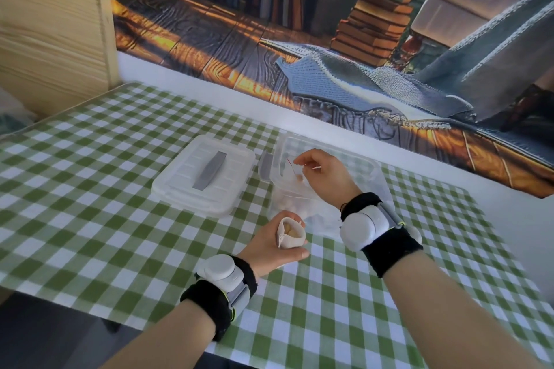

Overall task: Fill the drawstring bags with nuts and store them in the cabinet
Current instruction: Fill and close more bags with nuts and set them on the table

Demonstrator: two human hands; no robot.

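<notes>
Because the small cream cloth drawstring bag [292, 237], just in front of the clear plastic tub [364, 160], looks soft and light, the left hand [269, 249] sensibly clasps its body, mouth up; the right hand [323, 177] curls over the tub, its hold untellable.

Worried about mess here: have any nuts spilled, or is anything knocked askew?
Nothing stands out. The left hand holds the bag mouth up, the lid lies flat beside the open container, and no loose nuts show on the tablecloth.

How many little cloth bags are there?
1: the cloth bag is held in the left hand, just in front of the clear box. More might be hidden inside the box.
</notes>
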